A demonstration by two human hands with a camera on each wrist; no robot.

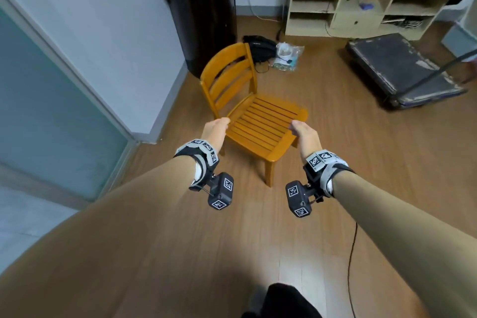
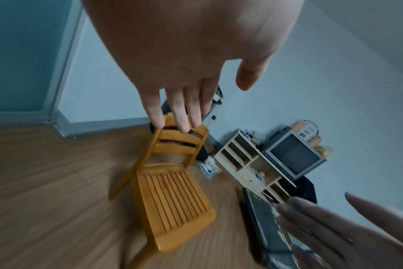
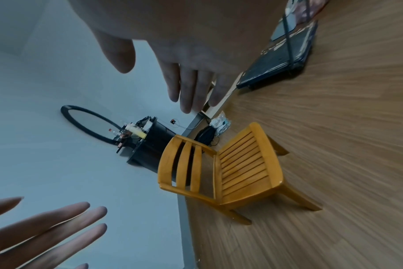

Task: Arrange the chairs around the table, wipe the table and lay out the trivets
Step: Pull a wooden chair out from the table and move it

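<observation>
Orange slatted wooden chair (image 1: 260,116) standing on the wood-plank floor (image 1: 335,175) near the wall corner, untouched. Left hand (image 1: 215,128) and right hand (image 1: 305,137) reach toward it, fingers extended, grasping nothing (table, trivets unseen). Judged: the task's earliest stage, with everything left.

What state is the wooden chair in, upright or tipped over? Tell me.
Upright. The wooden chair stands on the floor with its seat level and backrest up. Neither the left hand nor the right hand holds it.
</observation>
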